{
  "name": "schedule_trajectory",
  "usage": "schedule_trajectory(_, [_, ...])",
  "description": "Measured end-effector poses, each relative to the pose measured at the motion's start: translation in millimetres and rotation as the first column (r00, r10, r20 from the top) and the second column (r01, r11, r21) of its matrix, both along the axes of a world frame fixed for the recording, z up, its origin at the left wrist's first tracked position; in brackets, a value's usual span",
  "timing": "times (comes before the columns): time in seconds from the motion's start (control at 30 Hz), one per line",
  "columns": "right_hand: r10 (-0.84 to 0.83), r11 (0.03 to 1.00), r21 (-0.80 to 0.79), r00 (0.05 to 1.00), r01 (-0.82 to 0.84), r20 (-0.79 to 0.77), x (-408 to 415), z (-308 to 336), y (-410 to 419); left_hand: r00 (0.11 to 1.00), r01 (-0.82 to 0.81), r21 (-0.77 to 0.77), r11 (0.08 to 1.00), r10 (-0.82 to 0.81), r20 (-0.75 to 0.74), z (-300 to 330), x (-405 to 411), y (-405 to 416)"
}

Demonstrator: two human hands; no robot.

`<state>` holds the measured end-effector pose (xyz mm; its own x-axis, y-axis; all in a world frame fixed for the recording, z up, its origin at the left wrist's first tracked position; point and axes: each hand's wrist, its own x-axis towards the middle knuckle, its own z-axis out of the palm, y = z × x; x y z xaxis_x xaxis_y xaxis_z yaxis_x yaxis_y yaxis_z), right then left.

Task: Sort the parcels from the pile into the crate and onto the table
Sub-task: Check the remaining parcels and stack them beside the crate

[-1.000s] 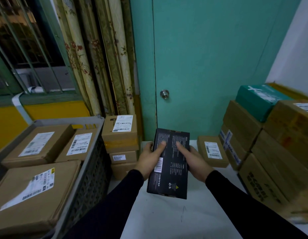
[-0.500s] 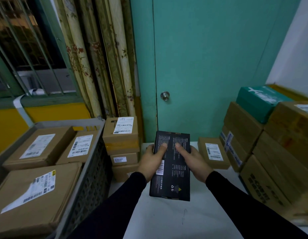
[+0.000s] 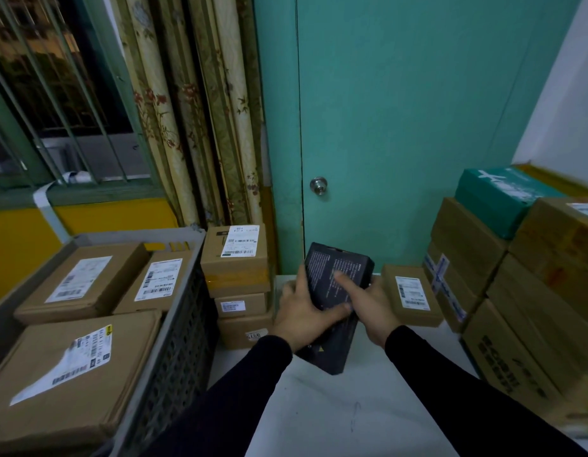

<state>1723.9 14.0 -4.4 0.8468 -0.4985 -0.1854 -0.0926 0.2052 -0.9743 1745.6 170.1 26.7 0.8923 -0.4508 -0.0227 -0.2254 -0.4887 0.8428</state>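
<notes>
bare table (image 3: 368, 420) between crate (image 3: 174, 328) and pile (image 3: 516, 308)

- Black box (image 3: 335, 291): one, at centre.
- Cardboard parcels in the grey crate (image 3: 174, 331), at 9 o'clock: three.
- Stacked cardboard parcels (image 3: 235, 262) beside the crate, at 10 o'clock: three.
- Flat labelled parcel (image 3: 413, 296) on the table (image 3: 352, 417), at 2 o'clock: one.
- Teal box (image 3: 493, 199) on the pile at 3 o'clock: one.
- Hands: two.
</notes>
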Motion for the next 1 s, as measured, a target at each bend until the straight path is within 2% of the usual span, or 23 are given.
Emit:
schedule_trajectory(0.1, [0.021, 1.000, -0.020, 1.000, -0.021, 0.006, 1.7, 9.3, 6.0, 0.999, 0.037, 0.147, 0.988, -0.032, -0.035, 3.0, -2.4, -1.0])
schedule_trajectory(0.17, [0.114, 0.993, -0.017, 0.993, -0.114, -0.010, -1.8, 19.5, 8.6, 0.998, 0.012, 0.173, 0.985, -0.002, -0.060, 4.2, -0.8, -0.3])
schedule_trajectory(0.2, [0.165, 0.986, -0.002, 0.986, -0.165, -0.017, -3.3, 23.1, 8.0, 0.994, -0.013, 0.115, 0.993, 0.025, -0.103, 4.3, 0.6, 1.0])
schedule_trajectory(0.27, [0.212, 0.977, -0.006, 0.977, -0.212, -0.022, -5.5, 26.7, 5.0, 0.964, -0.051, -0.119, 0.992, 0.018, -0.266, 4.4, 2.1, 5.1])
schedule_trajectory(0.33, [0.225, 0.974, -0.002, 0.974, -0.225, 0.002, -5.7, 25.6, 2.6, 0.895, -0.036, -0.333, 0.942, -0.118, -0.429, 7.1, 1.3, 6.8])
schedule_trajectory(0.37, [0.251, 0.967, 0.027, 0.968, -0.252, 0.010, -6.9, 24.8, 2.4, 0.869, -0.020, -0.372, 0.928, -0.168, -0.466, 9.8, -0.5, 6.8])
schedule_trajectory(0.47, [0.286, 0.939, 0.186, 0.957, -0.290, 0.049, -5.2, 17.8, 1.2, 0.844, 0.012, -0.396, 0.918, -0.222, -0.489, 12.6, -3.6, 3.8])
schedule_trajectory(0.53, [0.282, 0.927, 0.236, 0.957, -0.291, 0.070, -3.5, 15.0, 0.6, 0.826, 0.004, -0.408, 0.913, -0.234, -0.514, 13.5, -6.0, 2.9])
schedule_trajectory(0.83, [0.256, 0.939, 0.212, 0.962, -0.271, 0.097, -4.3, 9.8, 3.7, 0.857, -0.072, -0.385, 0.920, -0.140, -0.497, 12.4, -9.4, -3.4])
schedule_trajectory(1.0, [0.326, 0.921, 0.199, 0.942, -0.335, 0.078, -6.9, 8.7, -2.5, 0.852, -0.063, -0.398, 0.915, -0.159, -0.499, 14.5, -10.3, -1.1])
